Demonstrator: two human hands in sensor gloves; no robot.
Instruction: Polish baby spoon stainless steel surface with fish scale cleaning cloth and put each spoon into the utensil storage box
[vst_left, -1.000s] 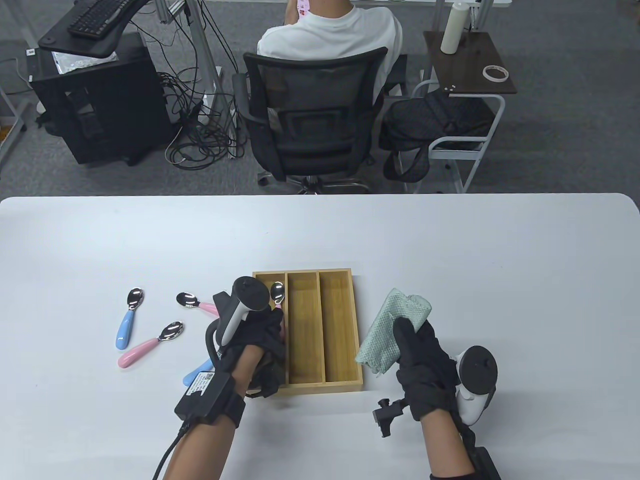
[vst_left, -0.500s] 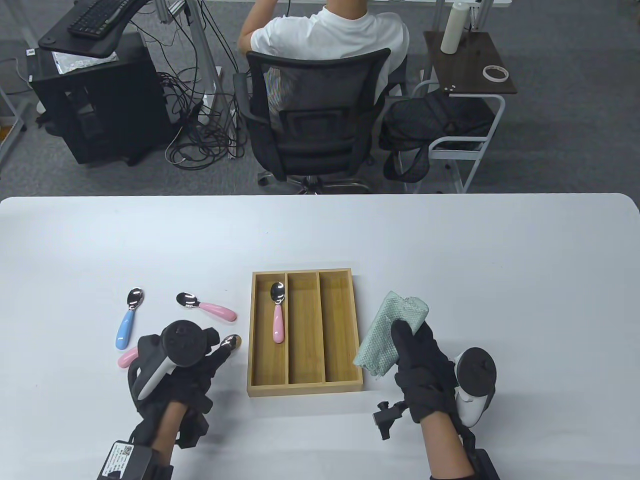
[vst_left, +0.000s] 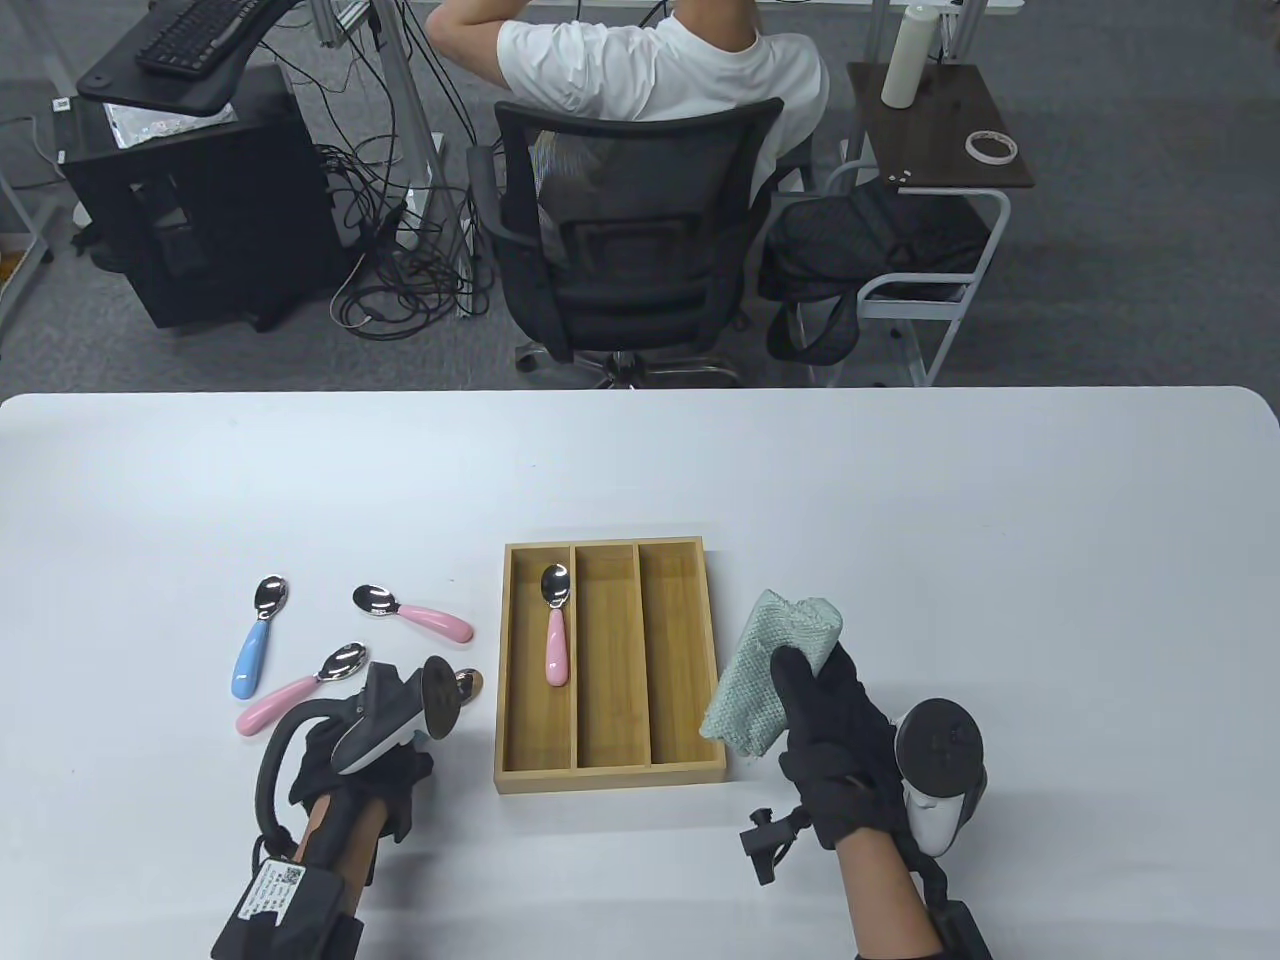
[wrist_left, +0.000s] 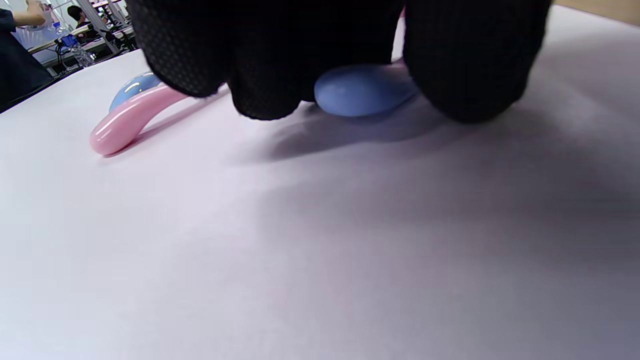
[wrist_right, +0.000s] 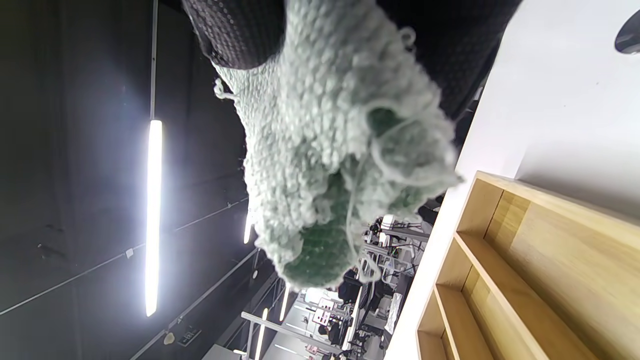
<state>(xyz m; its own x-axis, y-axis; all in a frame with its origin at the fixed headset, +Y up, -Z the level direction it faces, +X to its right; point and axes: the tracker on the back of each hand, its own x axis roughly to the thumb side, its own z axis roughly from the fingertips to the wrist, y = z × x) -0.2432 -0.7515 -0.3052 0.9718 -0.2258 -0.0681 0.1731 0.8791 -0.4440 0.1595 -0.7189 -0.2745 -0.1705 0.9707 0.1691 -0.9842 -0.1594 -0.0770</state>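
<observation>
The wooden storage box (vst_left: 610, 775) lies mid-table, with one pink-handled spoon (vst_left: 553, 630) in its left compartment. My left hand (vst_left: 400, 770) is down on the table left of the box. Its fingers (wrist_left: 260, 75) and thumb pinch the blue handle (wrist_left: 360, 90) of a spoon whose steel bowl (vst_left: 466, 685) pokes out past the tracker. Right of the box, my right hand (vst_left: 830, 730) grips the bunched green cloth (vst_left: 775, 680) (wrist_right: 330, 140) above the table. On the table at the left lie a blue spoon (vst_left: 255, 640) and two pink spoons (vst_left: 415, 612) (vst_left: 295, 692).
Beyond the table's far edge a person in a white shirt sits on a black office chair (vst_left: 630, 250), back turned. A small side table (vst_left: 940, 130) stands at the back right.
My left hand let go of the pink spoon in the box's left compartment, drew back to the left and came down on the blue spoon beside the box. My right hand drifted slightly left with the cloth.
</observation>
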